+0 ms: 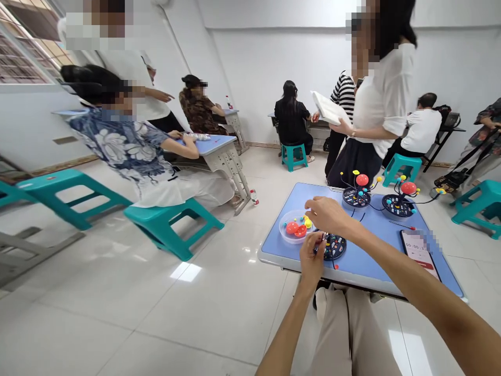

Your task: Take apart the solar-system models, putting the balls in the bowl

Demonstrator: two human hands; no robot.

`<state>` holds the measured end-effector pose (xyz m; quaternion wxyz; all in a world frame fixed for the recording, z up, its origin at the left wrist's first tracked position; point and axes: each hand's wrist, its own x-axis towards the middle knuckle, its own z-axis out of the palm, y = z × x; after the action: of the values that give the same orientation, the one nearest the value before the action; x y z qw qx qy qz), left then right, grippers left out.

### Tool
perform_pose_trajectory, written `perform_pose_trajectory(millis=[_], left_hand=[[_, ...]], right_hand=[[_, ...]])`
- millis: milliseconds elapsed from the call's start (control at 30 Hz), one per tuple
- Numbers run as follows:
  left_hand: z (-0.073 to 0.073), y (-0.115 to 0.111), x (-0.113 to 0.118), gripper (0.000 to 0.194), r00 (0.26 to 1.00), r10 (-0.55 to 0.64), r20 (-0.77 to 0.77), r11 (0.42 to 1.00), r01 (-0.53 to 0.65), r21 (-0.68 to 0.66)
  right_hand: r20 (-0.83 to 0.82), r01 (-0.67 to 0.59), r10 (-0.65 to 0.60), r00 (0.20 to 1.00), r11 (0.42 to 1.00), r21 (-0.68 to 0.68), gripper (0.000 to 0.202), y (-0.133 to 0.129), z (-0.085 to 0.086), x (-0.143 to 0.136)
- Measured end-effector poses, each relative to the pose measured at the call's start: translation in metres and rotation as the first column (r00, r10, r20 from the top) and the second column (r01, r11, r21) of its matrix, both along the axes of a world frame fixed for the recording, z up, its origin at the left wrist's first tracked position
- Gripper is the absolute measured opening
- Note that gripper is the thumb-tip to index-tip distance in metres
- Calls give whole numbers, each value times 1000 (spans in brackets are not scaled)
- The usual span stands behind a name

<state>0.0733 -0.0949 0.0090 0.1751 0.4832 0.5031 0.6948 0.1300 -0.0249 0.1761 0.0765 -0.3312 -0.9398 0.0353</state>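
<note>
My left hand (312, 257) is closed in a pinch at the left rim of a black round base (334, 246) printed with small coloured planets. What its fingertips hold is too small to make out. My right hand (329, 215) hovers above and beyond it, fingers bent together near the right side of a clear plastic bowl (282, 235). Any object in those fingers is hidden. Inside the bowl lie red half-shells (291, 227), a yellow piece (308, 223) and small coloured beads. A thin black rod with a red end (336, 267) lies by the base.
Two assembled solar system models (362, 180) (408, 188) stand at the far right of my blue table (282, 209). A phone (420, 255) showing a timer lies on the right, near a small screwdriver (403, 225). Other people stand close behind the table or sit at desks; teal stools (172, 224) occupy the floor.
</note>
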Motion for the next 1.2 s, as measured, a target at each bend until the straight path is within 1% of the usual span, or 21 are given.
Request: perform_pose_trajectory(millis=[67, 100, 167, 267, 333, 367, 400, 433, 500, 567, 600, 733, 800, 900, 1033, 1100, 1200], left_hand=[[-1, -1, 0, 17, 999, 20, 27, 999, -19, -33], [-1, -2, 0, 20, 999, 27, 45, 999, -24, -46], [-2, -7, 1, 27, 996, 41, 82, 998, -36, -54], [-2, -23, 4, 34, 990, 104, 97, 993, -97, -73], [-4, -37, 9, 30, 982, 185, 33, 978, -181, -99], [-4, -44, 12, 27, 977, 214, -23, 972, -215, -95], [-5, -51, 15, 25, 972, 219, -91, 972, -225, -72], [-6, -56, 19, 25, 966, 199, -162, 978, -207, -33], [-8, -62, 25, 29, 950, 122, -286, 992, -110, 58], [-8, -62, 30, 31, 935, 70, -347, 992, -27, 126], [-8, -60, 32, 30, 936, 59, -347, 989, -9, 145], [-7, -50, 35, 21, 962, 28, -271, 989, 12, 145], [-7, -48, 36, 17, 968, 22, -250, 990, 14, 143], [-8, -47, 37, 18, 970, -1, -242, 989, 37, 146], [-7, -48, 37, 23, 975, -39, -217, 994, 61, 93], [-6, -48, 36, 24, 979, -34, -200, 995, 52, 84], [-5, -47, 34, 22, 983, -33, -183, 993, 53, 104]], right_hand=[[-78, 31, -32, 996, 999, -13, 26, -22, 0, 31], [-112, 45, -48, 993, 999, -27, 26, -33, -3, 46], [-178, 62, -72, 981, 996, -60, 28, -54, -15, 72], [-219, 115, -134, 966, 989, -96, 18, -75, -40, 96], [-200, 143, -162, 966, 984, -107, 15, -82, -55, 102], [-184, 147, -166, 969, 983, -112, 15, -84, -61, 102], [-170, 141, -160, 972, 983, -118, 14, -85, -66, 102], [-158, 132, -151, 976, 984, -121, 12, -86, -70, 101], [-134, 115, -131, 982, 986, -119, 11, -89, -74, 98], [-119, 106, -119, 986, 987, -117, 18, -90, -76, 95], [-120, 109, -123, 985, 987, -117, 19, -91, -76, 94], [-129, 144, -157, 979, 984, -100, 15, -88, -77, 90], [-92, 130, -137, 986, 988, -79, 16, -86, -77, 89], [-5, 84, -84, 996, 994, -74, 20, -83, -76, 88], [59, -5, 10, 998, 997, -80, 25, -82, -70, 89], [65, -62, 68, 996, 995, -84, 29, -81, -66, 90], [5, -144, 145, 989, 985, -92, 26, -76, -62, 92]])
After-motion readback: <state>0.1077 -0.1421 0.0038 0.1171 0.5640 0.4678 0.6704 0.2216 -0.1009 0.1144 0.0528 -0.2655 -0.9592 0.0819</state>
